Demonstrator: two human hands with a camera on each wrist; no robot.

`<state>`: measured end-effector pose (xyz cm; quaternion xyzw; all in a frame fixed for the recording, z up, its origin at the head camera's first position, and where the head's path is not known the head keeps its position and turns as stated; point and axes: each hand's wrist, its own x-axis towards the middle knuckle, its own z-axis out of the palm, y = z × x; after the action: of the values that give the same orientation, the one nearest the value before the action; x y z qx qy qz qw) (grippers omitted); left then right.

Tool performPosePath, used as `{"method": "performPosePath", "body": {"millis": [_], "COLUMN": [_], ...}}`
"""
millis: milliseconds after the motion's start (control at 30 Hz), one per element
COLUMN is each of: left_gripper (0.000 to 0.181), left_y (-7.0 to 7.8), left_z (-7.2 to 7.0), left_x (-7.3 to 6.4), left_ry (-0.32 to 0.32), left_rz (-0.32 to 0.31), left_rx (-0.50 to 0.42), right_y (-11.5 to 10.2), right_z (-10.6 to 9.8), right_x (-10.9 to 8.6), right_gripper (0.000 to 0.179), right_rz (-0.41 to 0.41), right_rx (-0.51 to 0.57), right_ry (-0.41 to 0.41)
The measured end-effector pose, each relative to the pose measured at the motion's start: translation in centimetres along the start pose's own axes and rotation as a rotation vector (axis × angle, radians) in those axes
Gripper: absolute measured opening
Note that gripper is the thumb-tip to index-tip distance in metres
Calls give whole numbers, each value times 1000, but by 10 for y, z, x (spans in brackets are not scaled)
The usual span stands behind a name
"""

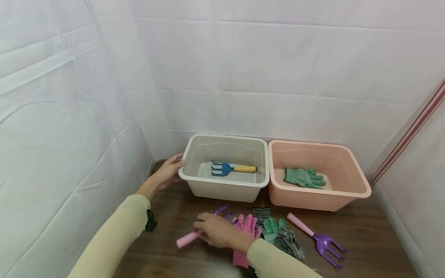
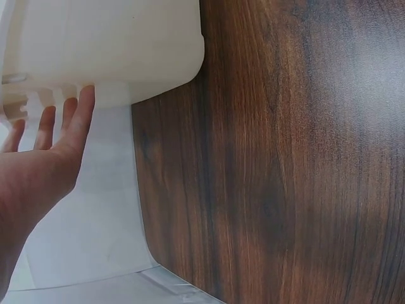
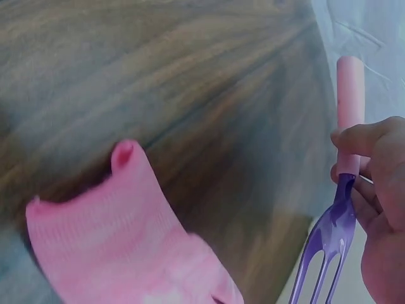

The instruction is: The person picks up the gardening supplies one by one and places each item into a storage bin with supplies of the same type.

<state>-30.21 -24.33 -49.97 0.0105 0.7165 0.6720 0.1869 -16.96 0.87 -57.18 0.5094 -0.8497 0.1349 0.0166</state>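
My right hand (image 1: pixel 217 230) pinches the pink handle (image 3: pixel 350 107) of a purple-pronged hand rake (image 3: pixel 334 228) between thumb and fingers, above the table. Near that hand lies a pink glove (image 1: pixel 248 226); its cuff shows in the right wrist view. My left hand (image 1: pixel 169 172) touches the left side of a white bin (image 1: pixel 222 185) at its rim. In the left wrist view its fingers (image 2: pixel 79 120) reach out fairly straight against the bin wall. Inside this bin lies a blue hand rake (image 1: pixel 226 168) with a yellow handle.
A peach bin (image 1: pixel 309 199) stands beside the white one, with a green glove (image 1: pixel 304 178) inside. Green-and-grey gloves (image 1: pixel 286 241) lie on the wooden table (image 1: pixel 156 251). Another purple hand rake (image 1: pixel 325 245) lies at the right. White sheeting (image 1: pixel 243 77) hangs around.
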Motion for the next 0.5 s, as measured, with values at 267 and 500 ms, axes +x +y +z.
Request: {"method": "performPosePath", "body": {"millis": [267,500], "left_gripper": [59,58], "left_y": [2,2], "left_z": [1,1], "left_x": [2,0], "left_ry": [0,5], "left_rz": [-2,-2], "left_rx": [9,17], "right_y": [17,32], "right_z": [-30,-51], "right_x": [-12,-20], "right_gripper": [20,19], "right_rz": [80,130], "right_rx": [110,191], "right_ry": [4,36]}}
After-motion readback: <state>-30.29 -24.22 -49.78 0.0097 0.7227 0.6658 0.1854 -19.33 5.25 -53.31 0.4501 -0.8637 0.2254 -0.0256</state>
